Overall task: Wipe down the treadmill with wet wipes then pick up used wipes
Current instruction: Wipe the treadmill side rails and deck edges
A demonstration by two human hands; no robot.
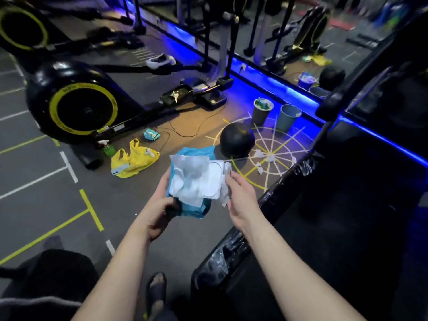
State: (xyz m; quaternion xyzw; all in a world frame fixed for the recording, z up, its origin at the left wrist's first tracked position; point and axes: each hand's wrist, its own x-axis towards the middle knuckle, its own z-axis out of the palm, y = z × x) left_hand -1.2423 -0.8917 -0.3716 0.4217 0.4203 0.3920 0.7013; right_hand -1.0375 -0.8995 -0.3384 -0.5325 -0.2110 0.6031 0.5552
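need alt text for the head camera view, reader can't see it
A left hand holds a blue wipes pack while the right hand pinches a white wipe at its opening, beside a black treadmill rail. On the gym floor beyond are crumpled wipes, a black ball, two bins and a yellow bag.

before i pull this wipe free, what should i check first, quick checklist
1. Pack held firm: left hand grips the wet wipe pack from below: ok.
2. Wipe in grasp: right hand pinches a white wipe at the pack's opening: ok.
3. Single sheet coming: white layers bunched and blurred: cannot tell.
4. Treadmill rail close by, beside the right arm: ok.
5. Floor free of used wipes: crumpled wipes lie by the black ball: not ok.
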